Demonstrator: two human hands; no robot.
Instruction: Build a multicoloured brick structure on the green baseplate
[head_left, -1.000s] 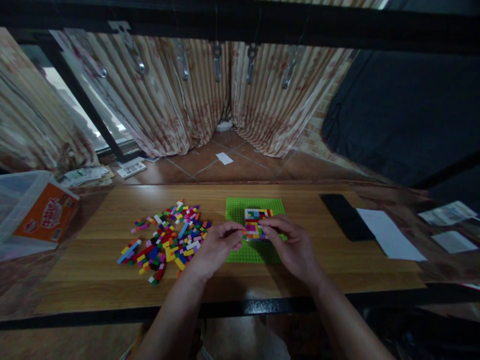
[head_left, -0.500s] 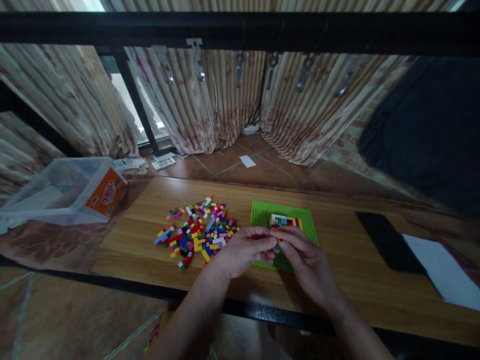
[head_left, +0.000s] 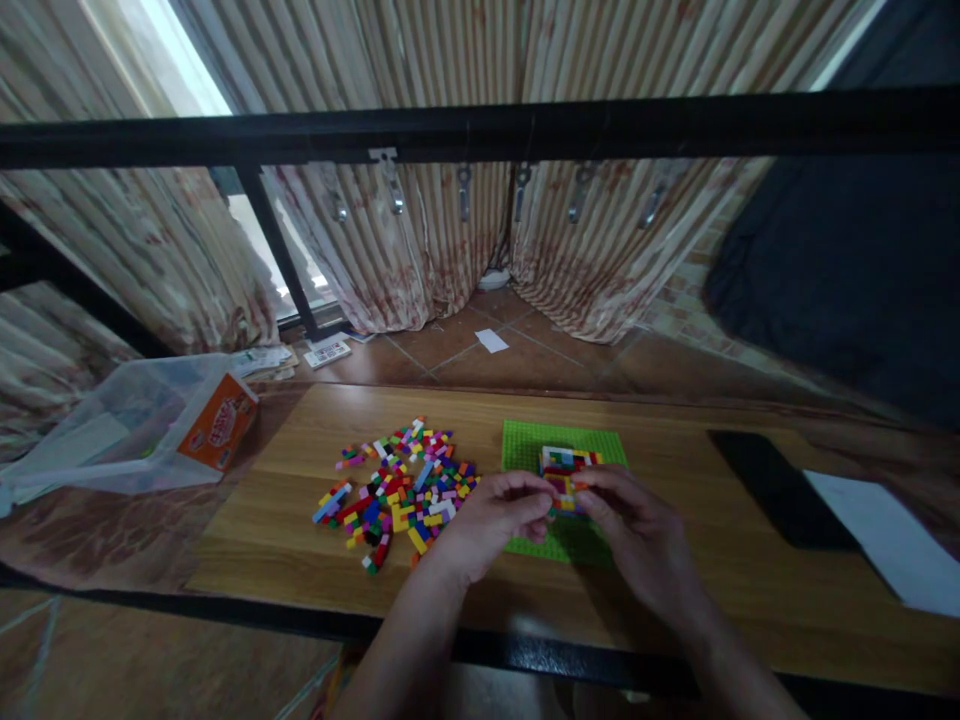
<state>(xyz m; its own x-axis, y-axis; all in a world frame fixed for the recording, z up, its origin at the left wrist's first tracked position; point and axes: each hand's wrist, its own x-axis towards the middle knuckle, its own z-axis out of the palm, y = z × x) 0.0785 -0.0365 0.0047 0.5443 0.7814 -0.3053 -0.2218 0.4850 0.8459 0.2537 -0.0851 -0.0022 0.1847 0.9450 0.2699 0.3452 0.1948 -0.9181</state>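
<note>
Now parted from left fingers [head_left: 528, 484] (grip unclear), right fingers [head_left: 610, 480] pinch an orange brick [head_left: 580, 487].

At the left of the desk [head_left: 262, 515], a clear plastic box [head_left: 142, 474] is marked with an orange label [head_left: 219, 422]. On the desk's right side, a flat black slab [head_left: 780, 487] is touched by white paper [head_left: 885, 540]. Striped curtains [head_left: 390, 270] are seen behind a black bar [head_left: 435, 133] hung with metal hooks [head_left: 464, 195].

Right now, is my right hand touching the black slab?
Apart: the head view shows wooden tabletop between your right hand and the black slab.
</note>
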